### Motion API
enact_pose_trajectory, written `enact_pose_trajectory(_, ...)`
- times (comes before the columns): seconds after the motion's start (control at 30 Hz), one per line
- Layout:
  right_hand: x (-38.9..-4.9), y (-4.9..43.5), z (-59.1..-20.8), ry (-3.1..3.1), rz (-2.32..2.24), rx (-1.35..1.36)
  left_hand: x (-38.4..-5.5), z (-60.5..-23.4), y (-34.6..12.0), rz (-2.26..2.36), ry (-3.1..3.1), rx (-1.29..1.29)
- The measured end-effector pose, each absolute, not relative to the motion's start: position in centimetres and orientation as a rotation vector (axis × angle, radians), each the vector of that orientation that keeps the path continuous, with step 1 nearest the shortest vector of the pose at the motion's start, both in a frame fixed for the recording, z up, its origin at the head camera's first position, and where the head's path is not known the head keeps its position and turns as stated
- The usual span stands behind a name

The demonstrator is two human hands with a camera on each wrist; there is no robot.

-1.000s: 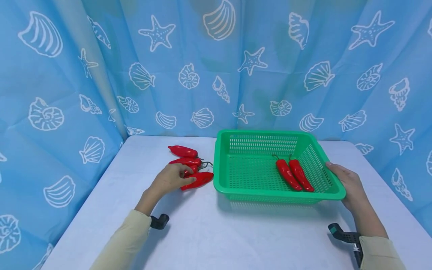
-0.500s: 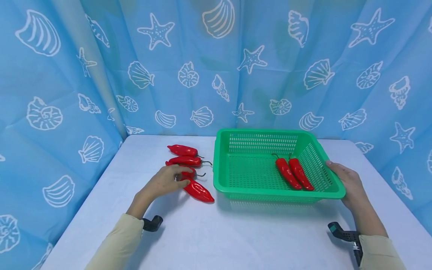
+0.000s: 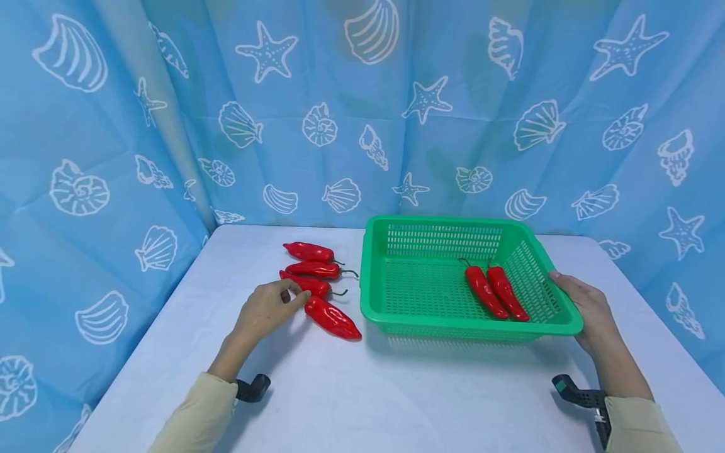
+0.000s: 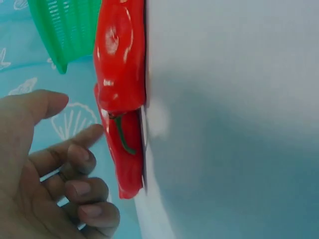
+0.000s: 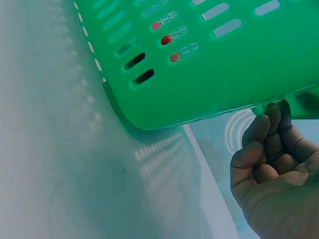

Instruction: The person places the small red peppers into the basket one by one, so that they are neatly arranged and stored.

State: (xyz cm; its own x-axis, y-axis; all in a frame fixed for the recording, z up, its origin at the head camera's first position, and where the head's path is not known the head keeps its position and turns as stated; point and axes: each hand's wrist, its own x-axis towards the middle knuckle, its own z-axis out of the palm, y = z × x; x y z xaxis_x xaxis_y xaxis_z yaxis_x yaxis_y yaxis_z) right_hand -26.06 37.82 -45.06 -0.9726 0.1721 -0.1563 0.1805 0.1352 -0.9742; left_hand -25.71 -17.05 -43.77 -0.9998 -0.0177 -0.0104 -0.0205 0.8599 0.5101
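My left hand (image 3: 266,309): released, fingers loosely bent around nothing, beside the nearer two loose peppers; whether a fingertip touches one, I cannot tell.
My right hand (image 3: 586,308): grasping the green basket (image 3: 453,323) at its right rim, thumb over the top, fingers beneath.
Front pepper (image 3: 333,318): red, slantwise on the white table (image 3: 442,396), farthest of the four loose ones from the table's back edge; stem end near my left thumb, tip just beside the basket's near left corner.
Middle peppers: one (image 3: 306,285) right behind the front pepper, another (image 3: 313,269) beyond it, both with stems toward the basket.
Back pepper (image 3: 309,251): nearest the table's back edge, in from its back left corner.
Basket: close to the table's back edge, reaching toward the back right corner.
Inside it: a left pepper (image 3: 485,292) and a right pepper (image 3: 507,294), side by side, stems toward the back edge.
Behind the table: a blue curtain (image 3: 351,157) with white shells and starfish.
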Motion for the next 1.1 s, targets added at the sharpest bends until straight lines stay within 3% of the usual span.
enact_pose_trajectory(0.3,-26.0,38.1,-44.8,2.341,-2.033,0.384,-25.0,-43.8,-14.8,0.881,2.742,-0.279)
enact_pose_trajectory(0.6,-26.1,37.9,-44.9,2.331,-2.052,0.391,-26.0,-44.7,-13.0,0.823,2.822,-0.23)
enact_pose_trajectory(1.1,-26.2,38.1,-44.8,2.373,-2.005,0.372,-27.0,-45.2,-13.7,1.101,2.603,-0.307)
